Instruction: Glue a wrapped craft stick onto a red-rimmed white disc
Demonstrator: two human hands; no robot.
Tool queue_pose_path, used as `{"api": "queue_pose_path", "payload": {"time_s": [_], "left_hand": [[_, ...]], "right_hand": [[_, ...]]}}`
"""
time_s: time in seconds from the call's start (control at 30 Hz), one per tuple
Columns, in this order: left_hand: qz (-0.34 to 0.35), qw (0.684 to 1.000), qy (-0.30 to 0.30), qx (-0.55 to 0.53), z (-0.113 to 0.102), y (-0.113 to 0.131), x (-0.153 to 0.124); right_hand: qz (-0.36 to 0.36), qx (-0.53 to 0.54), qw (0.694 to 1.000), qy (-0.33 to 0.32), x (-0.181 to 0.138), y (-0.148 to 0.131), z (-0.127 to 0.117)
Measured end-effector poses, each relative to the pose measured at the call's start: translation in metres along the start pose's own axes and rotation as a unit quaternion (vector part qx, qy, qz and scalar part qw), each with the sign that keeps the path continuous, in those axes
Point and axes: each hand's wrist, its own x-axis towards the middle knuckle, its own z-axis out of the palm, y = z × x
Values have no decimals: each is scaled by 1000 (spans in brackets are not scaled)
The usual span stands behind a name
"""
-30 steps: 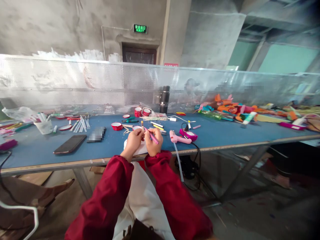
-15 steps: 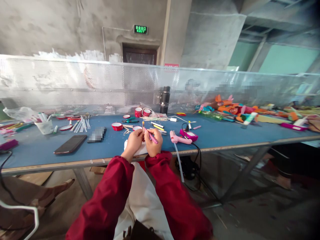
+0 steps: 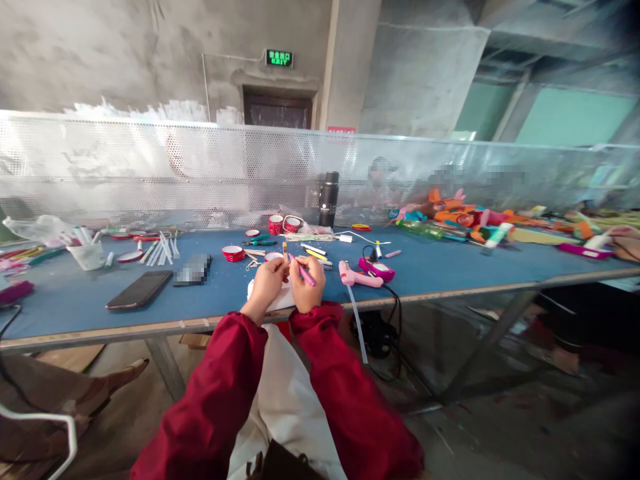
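Fingers [image 3: 278, 265] of the left hand [image 3: 266, 283] pinch a small tan stick [image 3: 285, 249], those of the right hand [image 3: 305, 294] a pink pen [image 3: 307, 276], at the blue table [image 3: 220, 297]

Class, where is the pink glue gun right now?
In the head view, the pink glue gun lies near the blue table's front edge, right of the person's right hand and close beside the magenta box.
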Motion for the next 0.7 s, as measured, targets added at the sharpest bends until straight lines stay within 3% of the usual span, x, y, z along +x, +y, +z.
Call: {"api": "queue_pose_path", "payload": {"time_s": [0.4,0.7], "left_hand": [[22,1000,5,1,0,2,-1],[7,1000,-9,-13,0,-2,2]], "right_hand": [[-42,15,999,-18,1,-5,-2],[-3,1,1000,-5,1,-2,-1]]}}
